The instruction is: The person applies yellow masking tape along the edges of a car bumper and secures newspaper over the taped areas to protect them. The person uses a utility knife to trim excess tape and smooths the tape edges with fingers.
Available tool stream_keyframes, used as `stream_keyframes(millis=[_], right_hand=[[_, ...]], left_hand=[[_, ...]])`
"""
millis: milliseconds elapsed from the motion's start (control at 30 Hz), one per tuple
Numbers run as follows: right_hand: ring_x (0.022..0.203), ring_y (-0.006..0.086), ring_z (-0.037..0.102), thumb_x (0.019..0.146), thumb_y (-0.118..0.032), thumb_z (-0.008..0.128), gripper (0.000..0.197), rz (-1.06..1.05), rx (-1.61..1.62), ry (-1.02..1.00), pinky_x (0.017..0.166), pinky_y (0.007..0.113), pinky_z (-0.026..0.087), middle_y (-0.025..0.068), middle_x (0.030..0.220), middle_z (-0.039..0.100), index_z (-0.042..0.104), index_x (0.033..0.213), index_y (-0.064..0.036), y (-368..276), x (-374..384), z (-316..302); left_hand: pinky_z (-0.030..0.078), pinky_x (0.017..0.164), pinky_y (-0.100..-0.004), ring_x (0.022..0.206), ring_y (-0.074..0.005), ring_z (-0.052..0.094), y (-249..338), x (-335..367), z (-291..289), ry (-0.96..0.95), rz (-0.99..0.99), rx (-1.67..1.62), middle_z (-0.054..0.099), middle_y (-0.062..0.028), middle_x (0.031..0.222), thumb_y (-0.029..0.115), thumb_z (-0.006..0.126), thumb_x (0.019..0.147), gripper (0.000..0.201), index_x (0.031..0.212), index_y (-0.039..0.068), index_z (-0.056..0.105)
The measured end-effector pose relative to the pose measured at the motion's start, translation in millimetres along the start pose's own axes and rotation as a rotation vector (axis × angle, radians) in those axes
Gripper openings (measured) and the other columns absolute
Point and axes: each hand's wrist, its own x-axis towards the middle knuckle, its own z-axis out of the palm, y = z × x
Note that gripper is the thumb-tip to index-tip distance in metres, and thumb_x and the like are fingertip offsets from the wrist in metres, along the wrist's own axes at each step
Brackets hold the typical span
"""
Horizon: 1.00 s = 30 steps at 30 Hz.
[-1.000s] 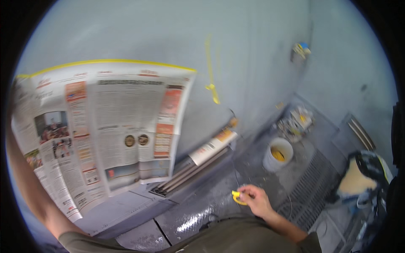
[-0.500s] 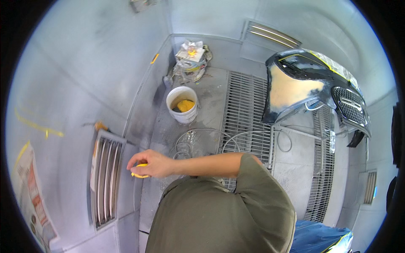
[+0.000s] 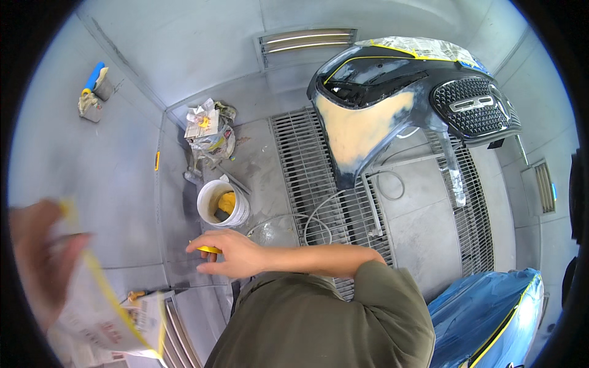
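My right hand [image 3: 236, 254] reaches leftward across my front, its thumb and fingers around a roll of yellow masking tape [image 3: 210, 249]. At the far left edge my left hand [image 3: 43, 264], smeared by motion, grips a sheet of newspaper [image 3: 98, 316]. Yellow tape runs along the sheet's edge, and the sheet hangs down in front of the wall. How the left fingertips meet the paper is too blurred to make out.
A white bucket [image 3: 240, 211] holds a yellow sponge [image 3: 227, 202]. Behind it stands a bag with papers [image 3: 208, 132]. A partly sanded car bumper [image 3: 362, 126] rests on a stand over floor grates [image 3: 307, 159]. Hose loops lie nearby. Blue-covered bodywork [image 3: 485, 313] is at lower right.
My left hand has come into view at the left with the taped newspaper. The view has turned right, and my right hand still holds the tape roll.
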Motion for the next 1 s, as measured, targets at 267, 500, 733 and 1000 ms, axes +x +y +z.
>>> stream_keyframes(millis=[267, 500, 733, 1000], right_hand=[[0.141, 0.0267, 0.047, 0.085, -0.037, 0.092, 0.098, -0.018, 0.392, 0.077, 0.12, 0.044, 0.039, 0.0143, 0.144, 0.053, 0.038, 0.157, 0.002, 19.6, 45.6, -56.4], [0.124, 0.0238, 0.065, 0.096, -0.028, 0.08, 0.058, 0.296, 0.439, 0.3, 0.109, 0.038, 0.049, 0.0182, 0.134, 0.07, 0.06, 0.141, 0.0022, 84.6, 170.0, -146.3], [0.099, 0.0263, 0.073, 0.099, -0.027, 0.074, 0.032, 0.42, 0.079, 0.871, 0.089, 0.039, 0.057, 0.0189, 0.116, 0.076, 0.076, 0.118, -0.0009, 165.8, 297.5, -276.7], [0.083, 0.0287, 0.067, 0.097, -0.023, 0.076, 0.026, 0.441, -0.266, 1.394, 0.078, 0.039, 0.054, 0.0159, 0.096, 0.07, 0.074, 0.105, 0.0021, 226.8, 295.6, -445.5]], left_hand=[[0.051, 0.065, -0.0541, 0.068, -0.0439, 0.068, 30.1, 253.0, 157.5, 0.015, 0.56, -0.381, 0.065, -0.0195, 0.066, 0.048, 0.072, 0.096, 0.047, 0.099, 0.002, 0.07], [0.052, 0.062, -0.0497, 0.066, -0.0414, 0.069, 10.5, 491.2, 263.8, 0.28, 0.813, -0.528, 0.067, -0.0175, 0.067, 0.05, 0.07, 0.098, 0.046, 0.09, 0.004, 0.065], [0.049, 0.055, -0.0433, 0.058, -0.0337, 0.066, -2.4, 716.6, 276.4, 0.678, 1.039, -0.654, 0.067, -0.0107, 0.066, 0.042, 0.078, 0.094, 0.039, 0.083, 0.007, 0.062], [0.049, 0.052, -0.042, 0.055, -0.0327, 0.064, 84.2, 918.7, 185.4, 1.157, 1.226, -0.712, 0.064, -0.0102, 0.065, 0.046, 0.074, 0.099, 0.045, 0.079, 0.008, 0.06]])
